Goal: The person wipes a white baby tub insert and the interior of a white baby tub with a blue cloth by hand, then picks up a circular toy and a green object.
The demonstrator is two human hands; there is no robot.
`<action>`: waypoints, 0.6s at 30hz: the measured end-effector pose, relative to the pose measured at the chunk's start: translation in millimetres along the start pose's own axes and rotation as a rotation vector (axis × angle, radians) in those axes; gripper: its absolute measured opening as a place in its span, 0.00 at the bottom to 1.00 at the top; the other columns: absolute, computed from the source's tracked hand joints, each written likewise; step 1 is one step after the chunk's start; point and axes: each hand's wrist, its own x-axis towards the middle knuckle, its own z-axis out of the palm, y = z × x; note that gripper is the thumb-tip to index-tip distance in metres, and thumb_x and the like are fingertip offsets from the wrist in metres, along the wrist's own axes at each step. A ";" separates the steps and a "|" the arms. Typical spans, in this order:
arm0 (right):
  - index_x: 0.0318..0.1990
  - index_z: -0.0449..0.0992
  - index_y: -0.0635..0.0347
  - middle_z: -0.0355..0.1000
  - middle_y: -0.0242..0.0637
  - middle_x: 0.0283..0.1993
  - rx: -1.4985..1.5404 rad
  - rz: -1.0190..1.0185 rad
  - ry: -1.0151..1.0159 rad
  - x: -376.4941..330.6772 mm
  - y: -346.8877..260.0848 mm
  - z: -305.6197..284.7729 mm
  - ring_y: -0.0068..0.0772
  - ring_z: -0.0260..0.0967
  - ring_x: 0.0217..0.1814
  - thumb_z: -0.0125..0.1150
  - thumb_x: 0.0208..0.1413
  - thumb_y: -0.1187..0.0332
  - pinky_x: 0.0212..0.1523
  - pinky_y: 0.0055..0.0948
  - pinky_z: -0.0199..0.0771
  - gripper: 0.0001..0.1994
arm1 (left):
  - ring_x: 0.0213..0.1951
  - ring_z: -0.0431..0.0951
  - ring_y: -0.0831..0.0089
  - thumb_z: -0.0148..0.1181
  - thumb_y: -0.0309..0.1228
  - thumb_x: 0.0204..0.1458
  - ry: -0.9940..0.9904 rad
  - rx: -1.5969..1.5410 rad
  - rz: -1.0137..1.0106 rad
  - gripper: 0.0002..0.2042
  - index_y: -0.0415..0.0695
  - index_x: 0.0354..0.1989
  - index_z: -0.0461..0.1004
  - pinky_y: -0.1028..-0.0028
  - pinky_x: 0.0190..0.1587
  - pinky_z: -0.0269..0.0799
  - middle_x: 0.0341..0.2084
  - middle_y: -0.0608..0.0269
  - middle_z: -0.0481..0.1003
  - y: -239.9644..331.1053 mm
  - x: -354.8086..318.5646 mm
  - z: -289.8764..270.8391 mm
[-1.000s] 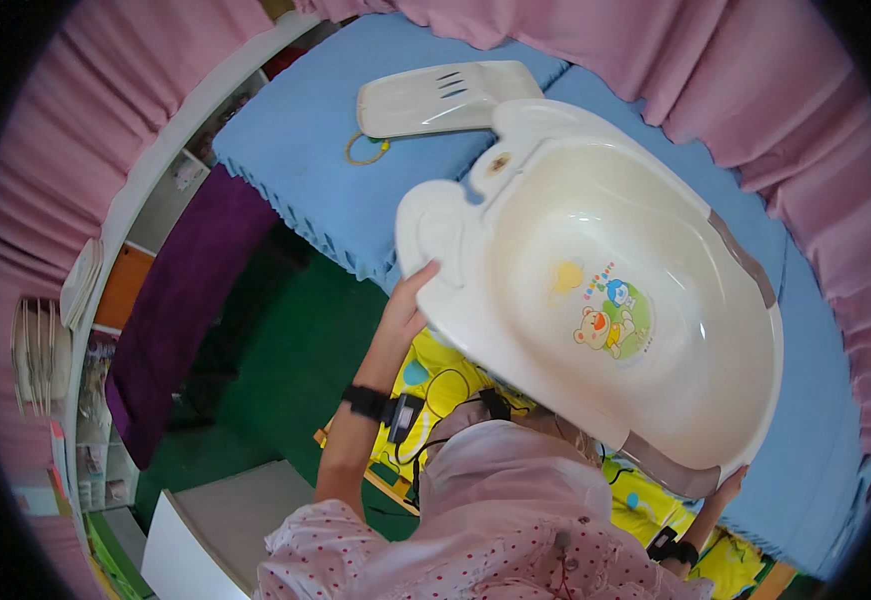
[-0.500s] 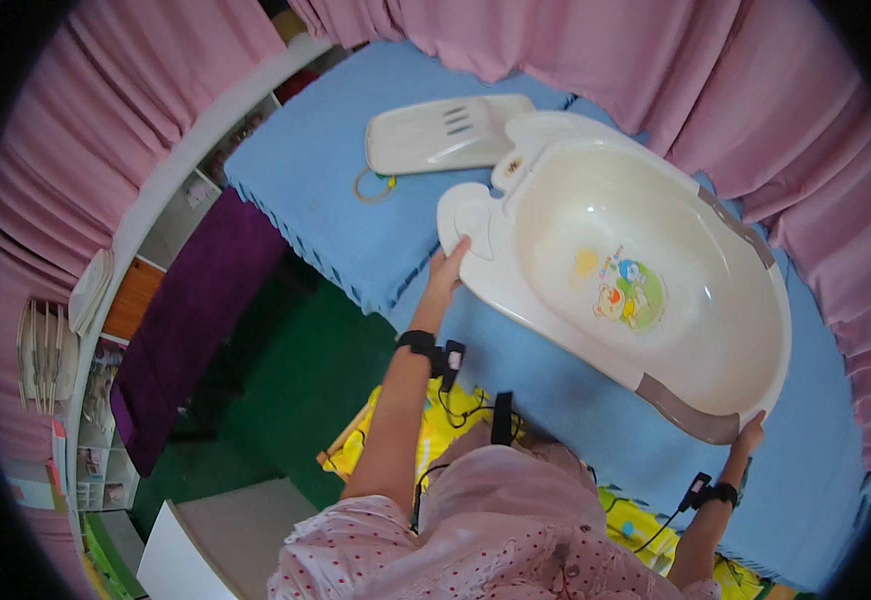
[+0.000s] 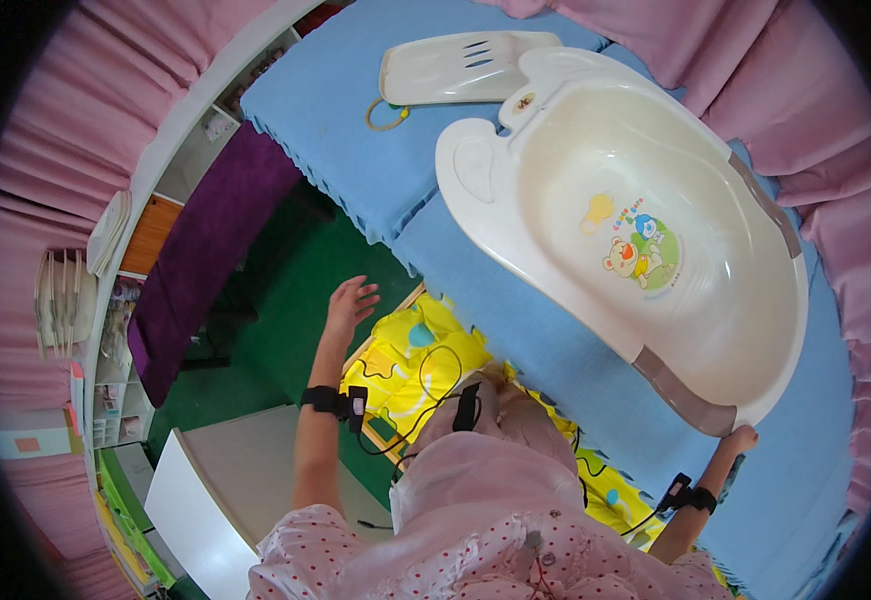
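Note:
A cream baby bathtub [image 3: 565,235] rests on the blue-covered table, with bear and bird pictures printed inside and brown grips on its sides. At its near right corner my right hand [image 3: 740,440] holds the rim, its fingers partly hidden. Well away from the tub, my left hand [image 3: 352,303] is in the air over the green floor, empty, fingers apart. Beyond the tub's left end lies a white slotted bath seat [image 3: 470,68], a thin yellowish loop [image 3: 387,122] beside it.
The blue cloth [image 3: 345,150] covers the tables in front of me. Yellow patterned fabric [image 3: 405,370] lies by my legs. A white cabinet [image 3: 205,500] stands at lower left, and a purple cloth [image 3: 215,240] hangs by the shelves. Pink curtains [image 3: 805,90] surround the space.
My left hand has let go of the tub's left end and moved down and left. The right hand stays at the near right corner.

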 end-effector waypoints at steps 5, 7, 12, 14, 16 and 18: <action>0.54 0.52 0.66 0.53 0.61 0.53 -0.577 -0.722 0.131 43.0 0.6 -21.8 0.54 0.61 0.46 0.39 0.53 0.62 0.41 0.42 0.65 0.24 | 0.38 0.72 0.71 0.45 0.39 0.51 -0.035 -0.055 -0.017 0.15 0.47 0.46 0.63 0.70 0.40 0.64 0.37 0.65 0.72 20.1 21.2 31.3; 0.55 0.51 0.65 0.52 0.60 0.54 -0.551 -0.694 0.066 -22.9 -40.4 5.0 0.53 0.58 0.50 0.40 0.53 0.60 0.45 0.41 0.62 0.25 | 0.39 0.71 0.71 0.46 0.38 0.51 -0.020 -0.044 -0.010 0.15 0.48 0.46 0.63 0.69 0.41 0.64 0.38 0.65 0.71 36.6 24.4 19.5; 0.56 0.52 0.61 0.49 0.54 0.58 -0.762 -0.748 0.141 -73.4 -86.8 4.3 0.51 0.49 0.58 0.40 0.54 0.58 0.53 0.43 0.53 0.25 | 0.37 0.71 0.71 0.48 0.39 0.49 -0.094 0.077 -0.027 0.16 0.47 0.46 0.62 0.70 0.39 0.64 0.37 0.62 0.71 68.9 86.4 62.6; 0.53 0.60 0.57 0.49 0.49 0.59 -0.686 -0.989 -0.193 -115.4 -95.1 8.6 0.49 0.48 0.59 0.43 0.53 0.60 0.57 0.47 0.44 0.21 | 0.40 0.70 0.69 0.49 0.39 0.47 -0.138 0.097 0.003 0.18 0.47 0.46 0.60 0.68 0.41 0.63 0.39 0.62 0.70 78.0 119.0 74.9; 0.52 0.62 0.55 0.52 0.46 0.58 -0.779 -1.034 -0.422 -175.5 -93.1 20.5 0.47 0.48 0.60 0.43 0.52 0.62 0.58 0.47 0.39 0.19 | 0.43 0.67 0.66 0.52 0.37 0.44 -0.168 0.135 0.015 0.22 0.47 0.49 0.58 0.65 0.42 0.62 0.41 0.61 0.68 93.5 150.8 93.0; 0.49 0.64 0.57 0.55 0.46 0.56 -0.849 -1.156 -0.717 -237.4 -117.9 32.6 0.43 0.48 0.60 0.43 0.51 0.64 0.59 0.47 0.34 0.18 | 0.42 0.68 0.67 0.52 0.36 0.43 -0.122 0.204 0.029 0.23 0.47 0.49 0.57 0.66 0.42 0.62 0.40 0.62 0.68 104.5 181.9 110.5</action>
